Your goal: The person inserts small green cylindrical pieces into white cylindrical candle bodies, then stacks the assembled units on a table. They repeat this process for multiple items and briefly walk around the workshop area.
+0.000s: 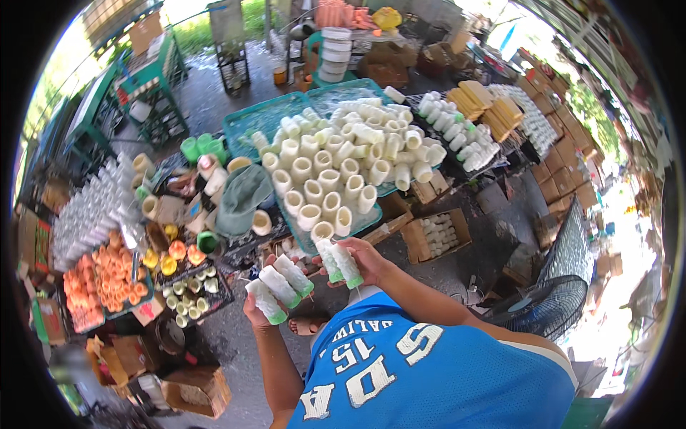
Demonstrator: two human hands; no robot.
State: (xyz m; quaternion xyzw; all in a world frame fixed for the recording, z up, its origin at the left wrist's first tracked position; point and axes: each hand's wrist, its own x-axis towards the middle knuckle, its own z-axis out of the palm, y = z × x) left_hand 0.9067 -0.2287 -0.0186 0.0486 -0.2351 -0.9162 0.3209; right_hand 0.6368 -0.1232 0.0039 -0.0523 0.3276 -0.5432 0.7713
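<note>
White-and-green candles [280,286] are held level: the left hand [256,312], raised at 7 o'clock, grips 3; the right hand [366,260], slanting inward at 5 o'clock, clasps 2.

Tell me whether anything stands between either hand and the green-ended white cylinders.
Nothing visible does: the left hand directly holds three green-ended white cylinders, and the right hand holds two matching cylinders.

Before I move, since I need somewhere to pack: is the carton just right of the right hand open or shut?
Open: the carton has an uncovered top, and many white pieces show inside.
</note>
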